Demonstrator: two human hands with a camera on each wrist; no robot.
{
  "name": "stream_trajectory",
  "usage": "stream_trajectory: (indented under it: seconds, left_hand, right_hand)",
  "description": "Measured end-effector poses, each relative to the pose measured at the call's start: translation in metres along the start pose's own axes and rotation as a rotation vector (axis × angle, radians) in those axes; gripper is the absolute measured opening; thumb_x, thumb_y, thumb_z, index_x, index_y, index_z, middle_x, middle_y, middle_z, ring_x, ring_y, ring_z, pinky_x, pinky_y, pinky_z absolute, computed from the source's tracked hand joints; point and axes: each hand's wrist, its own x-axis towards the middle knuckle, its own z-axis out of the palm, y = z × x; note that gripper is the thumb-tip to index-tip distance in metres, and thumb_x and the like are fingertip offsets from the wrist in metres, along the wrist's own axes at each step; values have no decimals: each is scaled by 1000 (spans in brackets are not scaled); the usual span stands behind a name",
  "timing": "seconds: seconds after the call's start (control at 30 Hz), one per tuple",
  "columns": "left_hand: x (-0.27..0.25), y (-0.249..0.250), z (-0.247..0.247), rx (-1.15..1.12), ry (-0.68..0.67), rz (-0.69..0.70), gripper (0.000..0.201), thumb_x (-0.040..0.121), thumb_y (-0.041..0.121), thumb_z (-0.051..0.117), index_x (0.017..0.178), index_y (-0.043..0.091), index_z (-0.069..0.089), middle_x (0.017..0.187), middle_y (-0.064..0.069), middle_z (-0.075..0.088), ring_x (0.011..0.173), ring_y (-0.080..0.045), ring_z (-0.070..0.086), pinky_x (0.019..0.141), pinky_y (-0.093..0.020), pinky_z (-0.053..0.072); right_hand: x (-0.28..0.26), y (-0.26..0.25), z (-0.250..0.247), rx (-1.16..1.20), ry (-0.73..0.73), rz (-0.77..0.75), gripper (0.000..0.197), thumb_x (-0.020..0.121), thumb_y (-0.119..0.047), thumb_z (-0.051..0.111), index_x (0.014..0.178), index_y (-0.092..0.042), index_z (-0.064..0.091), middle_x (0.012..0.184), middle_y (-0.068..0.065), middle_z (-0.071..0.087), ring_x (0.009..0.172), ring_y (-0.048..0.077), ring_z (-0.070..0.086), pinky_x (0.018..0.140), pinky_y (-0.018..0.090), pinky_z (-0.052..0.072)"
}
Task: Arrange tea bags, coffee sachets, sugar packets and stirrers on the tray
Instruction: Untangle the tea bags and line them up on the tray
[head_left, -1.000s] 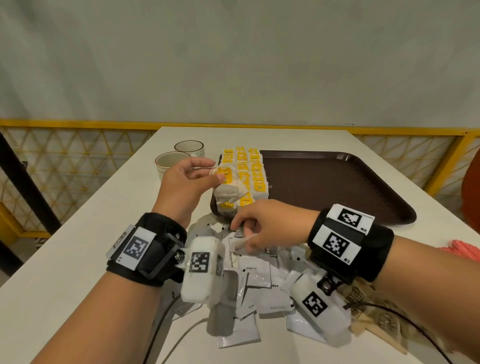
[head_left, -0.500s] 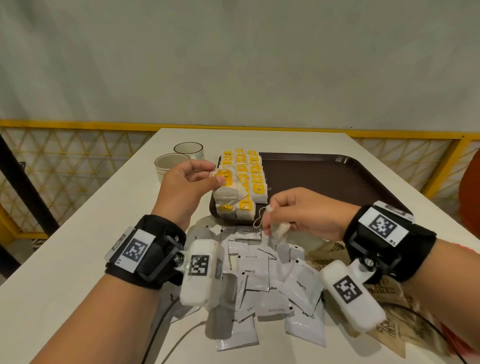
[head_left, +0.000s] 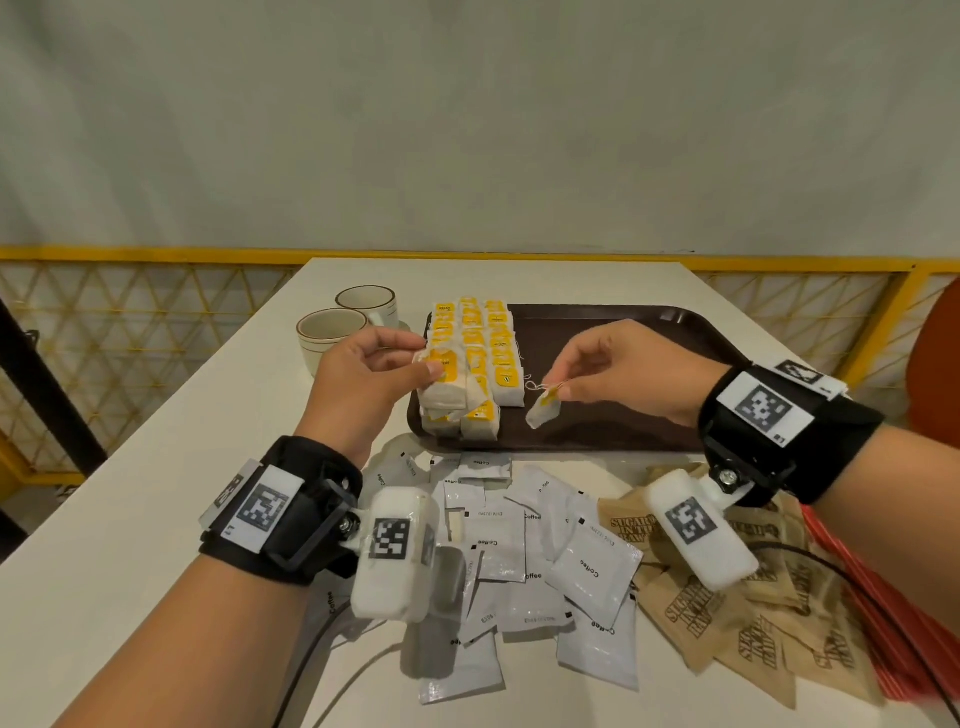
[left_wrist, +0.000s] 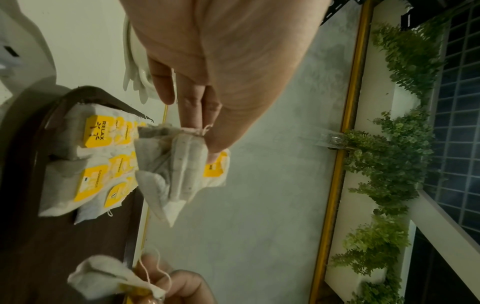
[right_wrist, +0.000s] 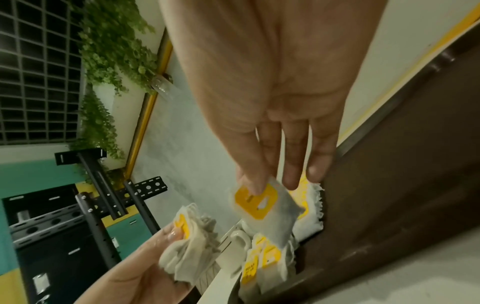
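1. Tea bags (head_left: 475, 345): laid in rows with yellow tags up at the left end of the brown tray (head_left: 649, 374); the rest of the tray floor is bare.
2. Left hand (head_left: 363, 379): its grip is a thumb-and-finger pinch on a small bunch of tea bags (left_wrist: 179, 164), held just above the near-left rows.
3. Right hand (head_left: 623, 374): its grip is narrow, pinching a single tea bag (head_left: 543, 413) at its tag; the bag hangs over the tray just right of the rows, not yet set down.
4. Coffee sachets (head_left: 524, 545): a loose white heap on the desk (head_left: 130, 519) in front of the tray; none on the tray.
5. Sugar packets (head_left: 717, 623): brown, piled on the desk right of the sachets; none on the tray.
6. Stirrers (head_left: 841, 582): red bundle at the far right of the desk, untouched.
7. Assessment: the tea-bag stage looks nearly complete; three of four item types remain.
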Motion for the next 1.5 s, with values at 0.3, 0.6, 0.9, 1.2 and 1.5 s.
stream_trajectory:
  seconds: [0.3,0.6,0.9,1.2,1.5]
  left_hand:
    - [0,0,1,7,-11,11,25,73,-7,73,87,11,63,62,4,68,69,-14,67,67,-15,51]
    - [-1,1,1,8,-27,12,25,74,-7,72,85,12,62,59,5,68,65,-9,68,65,-14,50]
    - [-3,0,3,28,-27,-10,24,74,-5,74,88,11,64,60,4,68,65,-11,67,68,-15,51]
    - [-3,-3,10,56,-33,-47,23,72,-3,76,85,11,63,63,2,70,64,-9,67,73,-22,50]
    - [11,5,28,324,-194,-56,23,72,3,80,85,13,64,69,-1,69,69,-17,69,75,-29,55]
  right_hand:
    - [38,4,17,-50,25,79,4,89,-12,65,92,-15,62,87,5,62,80,15,64,73,34,60]
    - [71,12,33,-206,-43,103,10,90,-13,64,99,-10,62,89,4,61,77,15,62,70,37,60]
    - [62,12,24,-240,-175,64,14,80,-13,74,91,-4,70,78,6,66,63,9,58,60,22,52]
    - [64,11,29,-451,-403,40,19,89,-11,65,104,-15,75,97,-6,68,83,5,61,76,14,46]
    - [67,13,22,-453,-384,66,32,88,4,54,108,-13,72,77,-12,64,67,7,58,60,10,46]
